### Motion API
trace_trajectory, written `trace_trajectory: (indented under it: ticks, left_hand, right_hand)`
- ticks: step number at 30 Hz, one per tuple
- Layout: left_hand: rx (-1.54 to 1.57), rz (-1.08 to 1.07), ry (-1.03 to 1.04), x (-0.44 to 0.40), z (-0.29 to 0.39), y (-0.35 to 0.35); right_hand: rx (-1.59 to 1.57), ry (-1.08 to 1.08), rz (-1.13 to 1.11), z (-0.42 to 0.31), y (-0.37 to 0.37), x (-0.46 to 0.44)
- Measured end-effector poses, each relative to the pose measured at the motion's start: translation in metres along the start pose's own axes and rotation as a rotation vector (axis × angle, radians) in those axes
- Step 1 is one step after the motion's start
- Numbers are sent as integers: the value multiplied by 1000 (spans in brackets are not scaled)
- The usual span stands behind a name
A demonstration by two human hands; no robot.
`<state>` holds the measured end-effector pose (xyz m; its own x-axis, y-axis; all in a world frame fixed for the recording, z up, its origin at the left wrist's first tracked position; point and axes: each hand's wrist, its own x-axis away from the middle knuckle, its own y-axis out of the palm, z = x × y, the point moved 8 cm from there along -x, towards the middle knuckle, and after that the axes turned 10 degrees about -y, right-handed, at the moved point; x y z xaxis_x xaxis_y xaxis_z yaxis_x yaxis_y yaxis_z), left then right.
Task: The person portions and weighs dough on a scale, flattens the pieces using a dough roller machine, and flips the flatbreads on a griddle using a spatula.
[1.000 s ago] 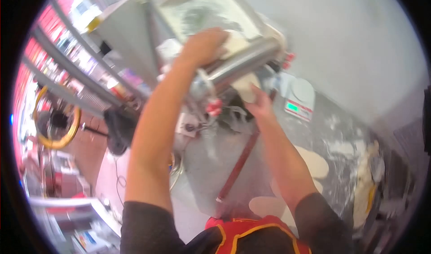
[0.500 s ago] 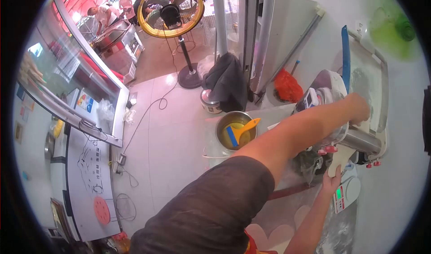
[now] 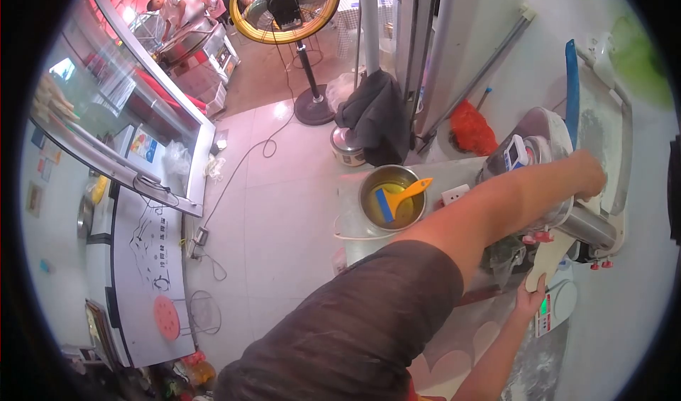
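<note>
My left hand point(image 3: 588, 177) reaches across to the top of a dough roller machine point(image 3: 587, 226), its fingers curled downward at the feed side. A pale patch shows just below them, but what they grip is hidden. From under the steel roller hangs a flat strip of dough point(image 3: 550, 260). My right hand point(image 3: 530, 296) pinches the lower end of that strip. Beside this hand sits a digital scale point(image 3: 564, 299) with a lit green display. Flat pieces of dough point(image 3: 452, 365) lie on the table near my right forearm.
A steel pot point(image 3: 367, 190) holds yellowish liquid and a yellow-handled brush point(image 3: 404, 197). Nearby are a power socket block point(image 3: 455, 194), a plastic bag point(image 3: 505, 254) and a red bag point(image 3: 472, 128). A standing fan point(image 3: 285, 9) and people point(image 3: 170, 11) are beyond the doorway.
The whole view has shifted, so the scene sits further right. Both hands stay in about the same places at the machine, and the right still holds the dough strip.
</note>
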<state>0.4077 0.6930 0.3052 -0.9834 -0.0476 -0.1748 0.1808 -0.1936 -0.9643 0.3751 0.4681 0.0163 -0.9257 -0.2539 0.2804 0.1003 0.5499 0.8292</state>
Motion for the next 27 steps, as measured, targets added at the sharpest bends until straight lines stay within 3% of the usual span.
trace_trajectory:
  ticks: [16,22,25,27]
  left_hand:
    - [9,-8,35,16,4,-14]
    - [220,301,68,22,3,-39]
    - [259,803,310,59,19,-73]
    - [242,595,291,93,53,-84]
  right_hand:
    - [104,-35,100,-17,-26,41]
    - [134,-70,149,-37,-25,75]
    - [165,-93,165,-52,-23,89]
    - [169,-107,157,-64,-17,98]
